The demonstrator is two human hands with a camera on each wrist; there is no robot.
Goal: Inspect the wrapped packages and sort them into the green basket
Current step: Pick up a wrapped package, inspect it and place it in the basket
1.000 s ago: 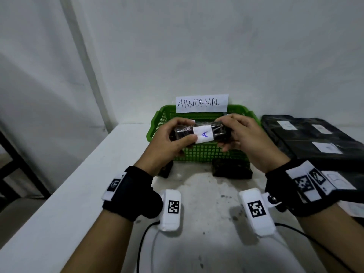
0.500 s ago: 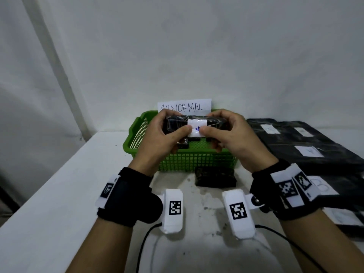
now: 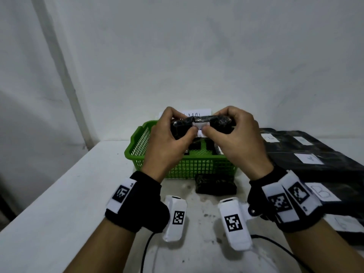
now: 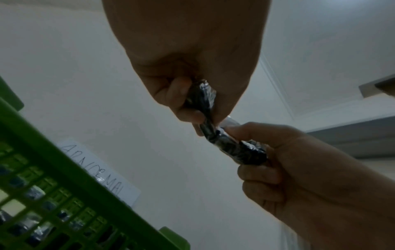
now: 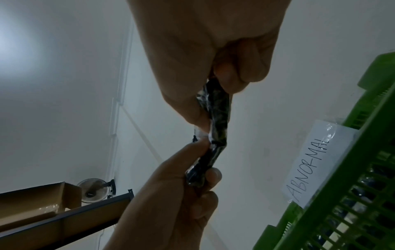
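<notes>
Glossy black package (image 3: 201, 125) now raised by both hands

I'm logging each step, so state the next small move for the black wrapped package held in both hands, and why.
Probably lower the black plastic-wrapped package into the green mesh basket and let go: left hand and right hand grip its ends above the basket, whose paper sign reads ABNORMAL.

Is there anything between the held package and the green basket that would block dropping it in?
Nothing visible does. Both hands, left and right, hold the wrapped package above the green basket, whose top is open. Dark packages already lie inside, but room remains.
</notes>
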